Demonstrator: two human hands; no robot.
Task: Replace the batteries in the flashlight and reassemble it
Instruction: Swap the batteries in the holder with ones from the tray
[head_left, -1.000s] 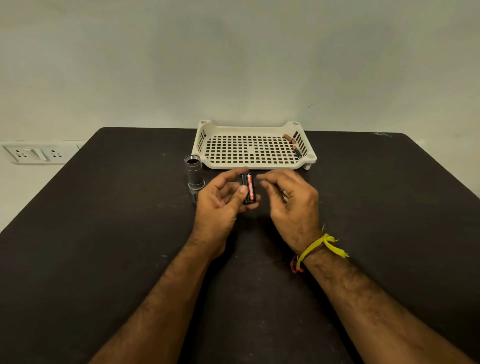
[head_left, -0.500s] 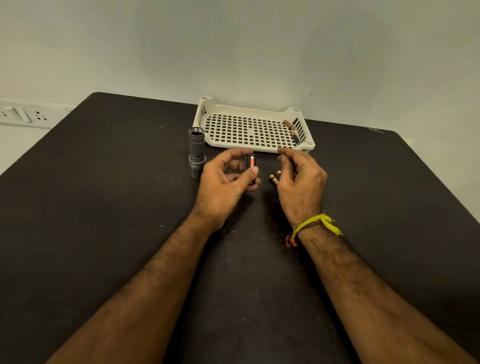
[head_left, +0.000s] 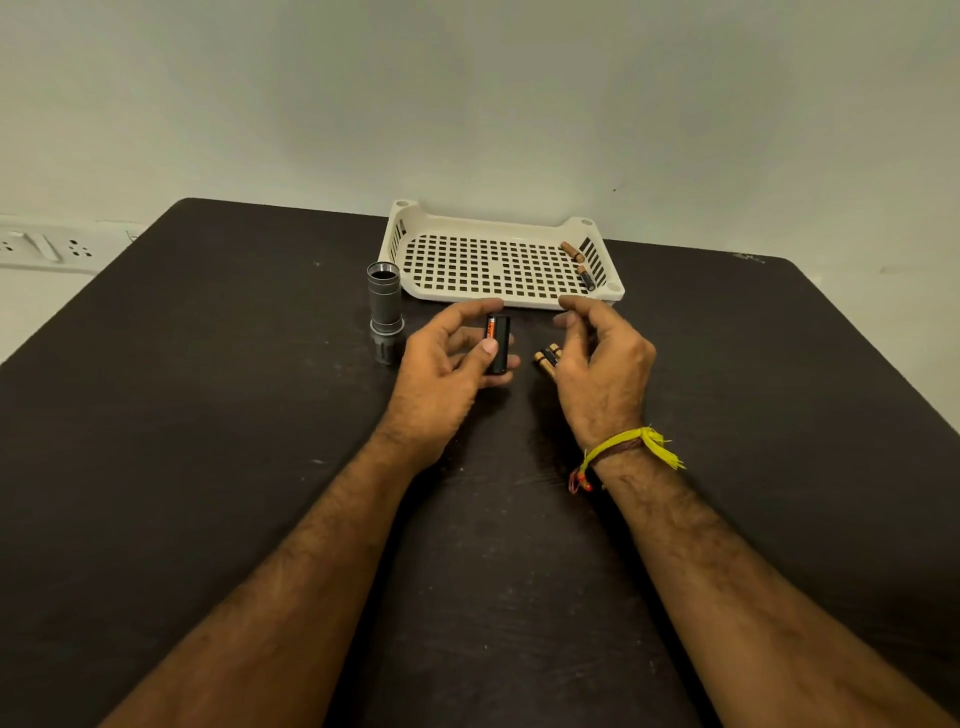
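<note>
While left hand (head_left: 441, 374) grips battery holder (head_left: 497, 343), its label is unreadable.

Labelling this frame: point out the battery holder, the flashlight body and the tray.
battery holder (head_left: 497, 343), head view, black side wall above the thumb.
flashlight body (head_left: 385, 300), head view, grey barrel below the open end.
tray (head_left: 511, 302), head view, near rim.

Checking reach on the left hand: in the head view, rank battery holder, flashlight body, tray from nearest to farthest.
From the left hand:
1. Battery holder, gripped in its fingers.
2. Flashlight body, standing upright on the table to the hand's left.
3. Tray, beyond the fingertips at the table's far edge.
</note>
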